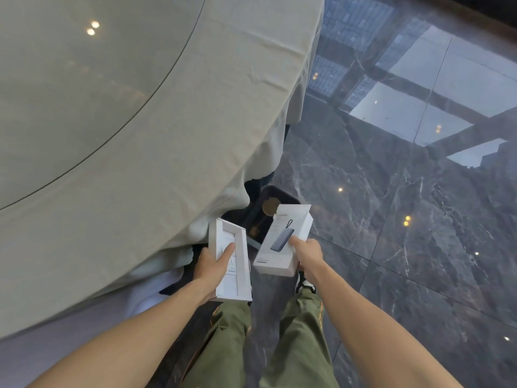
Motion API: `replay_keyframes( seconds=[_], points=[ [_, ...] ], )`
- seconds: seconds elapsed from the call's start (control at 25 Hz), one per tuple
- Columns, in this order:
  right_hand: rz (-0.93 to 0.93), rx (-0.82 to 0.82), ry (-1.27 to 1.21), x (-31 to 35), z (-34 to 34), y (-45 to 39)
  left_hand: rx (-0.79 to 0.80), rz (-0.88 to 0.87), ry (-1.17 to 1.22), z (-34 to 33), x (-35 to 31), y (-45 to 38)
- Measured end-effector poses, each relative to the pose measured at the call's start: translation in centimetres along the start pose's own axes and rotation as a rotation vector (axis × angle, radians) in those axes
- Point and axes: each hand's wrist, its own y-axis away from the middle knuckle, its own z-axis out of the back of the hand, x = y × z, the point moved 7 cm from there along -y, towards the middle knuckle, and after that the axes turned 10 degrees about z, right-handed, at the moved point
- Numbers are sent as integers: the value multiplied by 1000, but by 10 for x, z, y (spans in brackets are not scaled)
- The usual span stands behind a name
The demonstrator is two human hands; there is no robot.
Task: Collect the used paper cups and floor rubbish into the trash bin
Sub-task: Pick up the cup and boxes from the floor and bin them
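My left hand (213, 266) holds an open white box tray (232, 261), thumb pressed inside it. My right hand (307, 254) grips a white box lid (282, 242) printed with a grey power bank, thumb on top. Both boxes hang above a black trash bin (275, 196) that stands on the floor at the table's edge, partly hidden by the boxes and the tablecloth. Inside the bin something round and brown, like a paper cup (270, 207), shows.
A round table with a grey-green tablecloth (167, 121) and a glass top fills the left side, its cloth draping near the bin. Glossy dark marble floor (405, 219) spreads to the right. My legs in green trousers (302, 331) and a shoe are below.
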Motion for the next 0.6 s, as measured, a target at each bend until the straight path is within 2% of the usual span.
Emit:
replay_keyframes(
  seconds=[0.24,0.4,0.52,0.6],
  points=[
    [52,10,92,6,-17,-33,29,-8,-27,9,9,-18],
    [23,39,177,-3,-22,-37,23,12,-66,1,3,-22],
    [-12,173,147,-7,-25,-20,11,11,-86,-11,-8,-21],
    [-91,399,82,-12,-37,3,9,8,-91,-19,-15,-21]
  ],
)
